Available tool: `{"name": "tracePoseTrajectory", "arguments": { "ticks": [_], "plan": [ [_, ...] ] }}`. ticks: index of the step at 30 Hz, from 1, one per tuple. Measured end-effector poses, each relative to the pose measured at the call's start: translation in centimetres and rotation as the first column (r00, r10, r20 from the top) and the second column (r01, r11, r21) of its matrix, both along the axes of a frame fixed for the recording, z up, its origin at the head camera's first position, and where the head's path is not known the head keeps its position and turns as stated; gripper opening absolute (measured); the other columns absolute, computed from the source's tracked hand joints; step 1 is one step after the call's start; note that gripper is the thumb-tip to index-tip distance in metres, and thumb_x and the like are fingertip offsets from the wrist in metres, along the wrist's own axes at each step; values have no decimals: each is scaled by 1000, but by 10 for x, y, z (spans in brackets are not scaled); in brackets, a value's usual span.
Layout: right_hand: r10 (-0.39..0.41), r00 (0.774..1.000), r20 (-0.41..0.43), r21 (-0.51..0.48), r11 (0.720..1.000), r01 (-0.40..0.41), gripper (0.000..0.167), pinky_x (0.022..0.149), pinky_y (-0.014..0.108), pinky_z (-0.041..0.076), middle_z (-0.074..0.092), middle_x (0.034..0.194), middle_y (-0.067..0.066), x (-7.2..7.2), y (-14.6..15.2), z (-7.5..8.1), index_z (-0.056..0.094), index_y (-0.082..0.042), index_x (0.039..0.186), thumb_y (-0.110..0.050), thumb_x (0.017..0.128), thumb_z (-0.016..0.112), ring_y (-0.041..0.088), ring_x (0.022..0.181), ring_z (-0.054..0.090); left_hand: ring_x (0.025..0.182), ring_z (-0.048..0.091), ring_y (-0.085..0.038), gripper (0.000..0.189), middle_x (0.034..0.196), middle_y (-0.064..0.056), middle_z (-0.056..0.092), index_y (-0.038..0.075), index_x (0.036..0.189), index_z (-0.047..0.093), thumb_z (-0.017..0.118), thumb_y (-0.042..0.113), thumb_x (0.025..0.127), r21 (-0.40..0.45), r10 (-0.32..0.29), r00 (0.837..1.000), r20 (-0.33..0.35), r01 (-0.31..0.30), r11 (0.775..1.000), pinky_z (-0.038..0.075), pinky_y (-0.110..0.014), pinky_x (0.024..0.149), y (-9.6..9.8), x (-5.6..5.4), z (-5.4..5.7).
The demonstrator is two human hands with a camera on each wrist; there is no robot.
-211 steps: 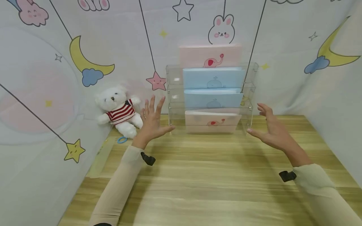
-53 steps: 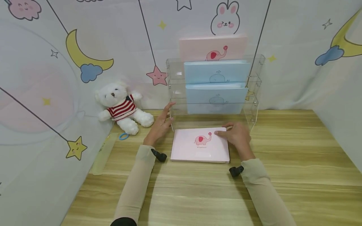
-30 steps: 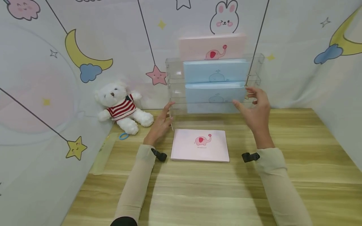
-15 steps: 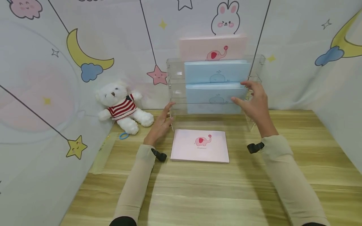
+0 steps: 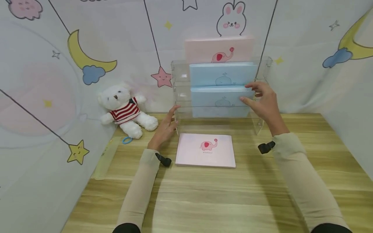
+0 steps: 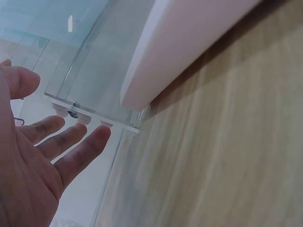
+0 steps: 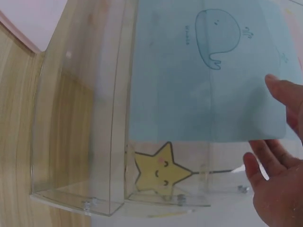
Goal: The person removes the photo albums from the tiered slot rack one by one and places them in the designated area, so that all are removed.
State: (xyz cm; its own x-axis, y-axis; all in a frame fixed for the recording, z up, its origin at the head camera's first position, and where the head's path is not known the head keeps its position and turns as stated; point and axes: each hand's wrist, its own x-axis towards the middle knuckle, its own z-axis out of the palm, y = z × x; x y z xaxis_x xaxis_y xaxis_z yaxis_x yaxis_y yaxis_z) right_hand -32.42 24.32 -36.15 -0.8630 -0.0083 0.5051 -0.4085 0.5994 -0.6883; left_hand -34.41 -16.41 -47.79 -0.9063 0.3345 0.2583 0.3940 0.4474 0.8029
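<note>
A clear acrylic tiered rack (image 5: 218,122) stands at the back of the table, holding two blue whale notebooks and a pink elephant notebook (image 5: 204,51). My left hand (image 5: 165,131) touches the rack's left side panel with its fingers extended, as the left wrist view also shows. At the right edge of the lower blue notebook (image 5: 209,100), my right hand (image 5: 265,103) pinches it, thumb in front and fingers behind. That notebook sits in its tier below the other blue notebook (image 5: 204,74). In front of the rack, another pink elephant notebook (image 5: 189,152) lies flat.
A white teddy bear (image 5: 125,111) in a striped top leans against the left wall. By its feet lies a blue ring (image 5: 127,140), and a translucent yellow comb-like strip (image 5: 106,160) lies along the table's left edge. Patterned cloth walls surround the table.
The front pink notebook has come out of the rack onto the table. My right hand has moved from it to the lower blue notebook; my left hand has moved onto the rack's side.
</note>
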Motion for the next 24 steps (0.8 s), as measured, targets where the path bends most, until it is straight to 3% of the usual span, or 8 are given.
{"name": "tracePoseTrajectory", "arguments": {
  "ticks": [4, 7, 9, 11, 13, 15, 19, 24],
  "plan": [
    [50, 997, 60, 21, 998, -51, 43, 106, 53, 47, 63, 151, 16, -1, -2, 2, 71, -8, 134, -21, 95, 83, 29, 129, 56, 148, 49, -54, 72, 181, -3, 21, 49, 166, 25, 48, 12, 109, 2, 3, 1000, -12, -3, 1000, 62, -63, 97, -1, 1, 0],
    [77, 993, 89, -8, 997, -76, 40, 96, 40, 47, 66, 149, 11, -3, -3, 1, 74, -12, 134, -24, 97, 82, 18, 118, 58, 149, 49, -54, 71, 180, -5, 23, 52, 166, 23, 47, 14, 111, -12, -1, 1000, -14, 1, 1000, 61, -64, 99, -2, 2, 0],
    [98, 989, 107, -66, 994, -92, 38, 78, 30, 45, 74, 132, 4, -6, -2, 0, 76, -12, 133, -23, 97, 81, 10, 89, 56, 149, 49, -54, 70, 180, -5, 23, 54, 166, 22, 46, 16, 112, -21, -3, 1000, -15, 2, 1000, 60, -65, 100, -3, 2, 0],
    [123, 985, 120, -129, 986, -107, 36, 62, 25, 38, 78, 109, -2, -10, -1, -1, 77, -12, 132, -22, 97, 81, 8, 66, 44, 148, 49, -54, 71, 180, -6, 23, 54, 166, 22, 46, 15, 112, -15, -8, 1000, -15, 8, 1000, 60, -65, 100, -2, 2, -1],
    [145, 980, 134, -182, 976, -120, 35, 54, 25, 34, 76, 93, -10, -13, 1, -2, 78, -11, 131, -21, 97, 81, 10, 56, 35, 148, 49, -55, 71, 180, -6, 23, 54, 166, 22, 46, 15, 112, -12, -8, 1000, -17, 8, 1000, 60, -65, 100, -2, 2, -1],
    [159, 977, 143, -215, 969, -126, 35, 55, 22, 40, 75, 85, -15, -16, 3, -3, 78, -9, 130, -19, 97, 82, 10, 57, 45, 148, 49, -55, 71, 180, -7, 22, 54, 166, 21, 46, 15, 112, -13, -9, 1000, -20, 8, 1000, 61, -65, 99, -2, 2, -1],
    [171, 979, 111, -244, 960, -140, 32, 58, 18, 43, 75, 100, -21, -18, 2, -5, 79, -9, 127, -18, 96, 82, 9, 59, 48, 147, 50, -55, 71, 180, -7, 23, 53, 166, 21, 46, 16, 112, -16, -6, 1000, -22, 6, 1000, 61, -65, 99, -1, 3, -1],
    [170, 985, 13, -248, 955, -162, 30, 54, 24, 29, 73, 115, -25, -19, -1, -13, 79, -5, 126, -14, 97, 80, 12, 55, 26, 147, 51, -52, 71, 179, -9, 25, 53, 166, 21, 45, 15, 111, -21, 1, 1000, -23, -2, 1000, 61, -64, 99, -1, 2, -1]
  ]
}}
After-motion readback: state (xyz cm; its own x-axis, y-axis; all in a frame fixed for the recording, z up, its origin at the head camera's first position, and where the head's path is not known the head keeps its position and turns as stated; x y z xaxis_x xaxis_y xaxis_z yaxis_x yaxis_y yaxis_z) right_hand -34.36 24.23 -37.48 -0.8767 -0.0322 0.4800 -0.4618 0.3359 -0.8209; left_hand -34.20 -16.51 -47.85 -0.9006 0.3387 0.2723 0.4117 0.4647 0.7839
